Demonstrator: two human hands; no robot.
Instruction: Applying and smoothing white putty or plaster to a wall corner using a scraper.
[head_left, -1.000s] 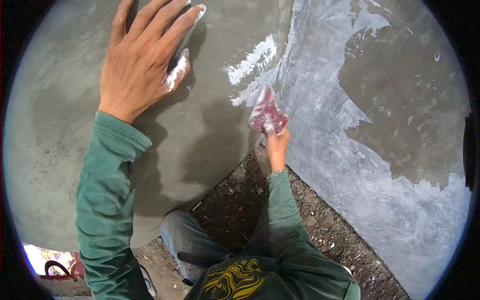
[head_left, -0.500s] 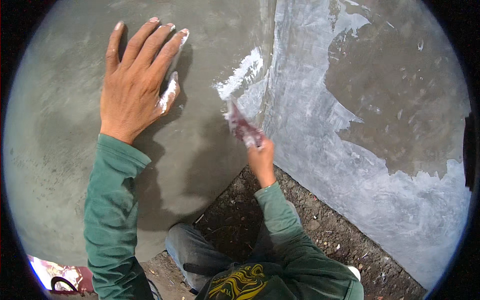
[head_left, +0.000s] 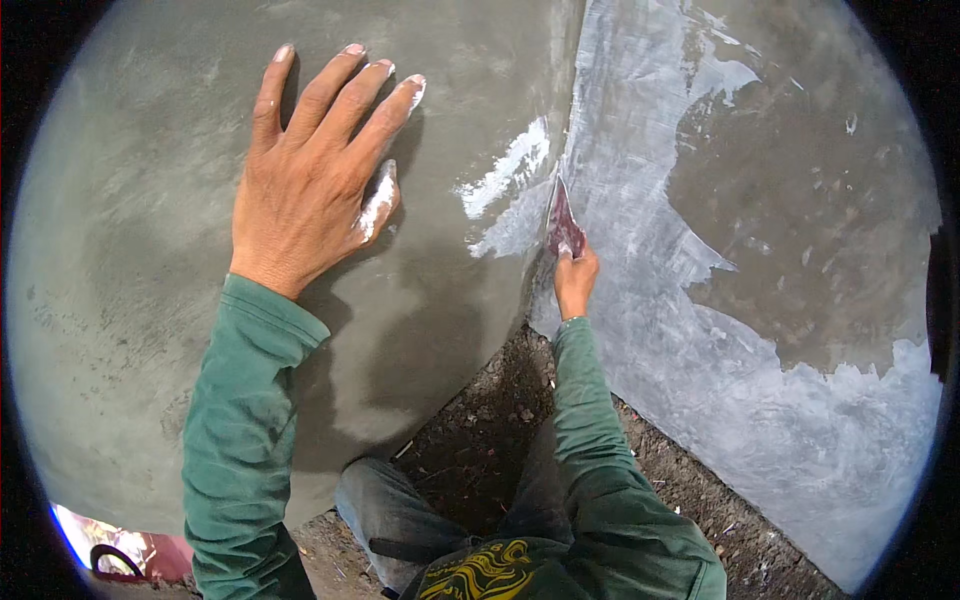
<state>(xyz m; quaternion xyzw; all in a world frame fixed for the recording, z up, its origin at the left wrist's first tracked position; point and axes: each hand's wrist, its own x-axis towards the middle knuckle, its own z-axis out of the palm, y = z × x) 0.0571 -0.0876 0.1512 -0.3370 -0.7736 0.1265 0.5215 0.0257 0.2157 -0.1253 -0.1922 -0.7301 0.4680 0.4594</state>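
Note:
My right hand (head_left: 577,280) is closed round a dark red putty knife (head_left: 564,222) smeared with white. Its blade lies at the inner corner where two walls meet. Just left of it, a patch of fresh white putty (head_left: 512,170) marks the grey left wall (head_left: 130,330). My left hand (head_left: 310,165) rests on that same wall with fingers spread, holding nothing; white putty coats its thumb and the tip of its index finger. On the right wall, a whitish skim coat (head_left: 640,270) surrounds a bare grey-brown area (head_left: 800,210).
Bare soil with small debris (head_left: 480,420) lies at the foot of both walls, round my bent legs (head_left: 400,510). A reddish container with a dark curved handle (head_left: 120,560) shows at the lower left edge.
My right hand has moved the putty knife rightward, from the left wall beside the white patch into the corner, and the blade now points more upright. My left hand stays spread on the wall.

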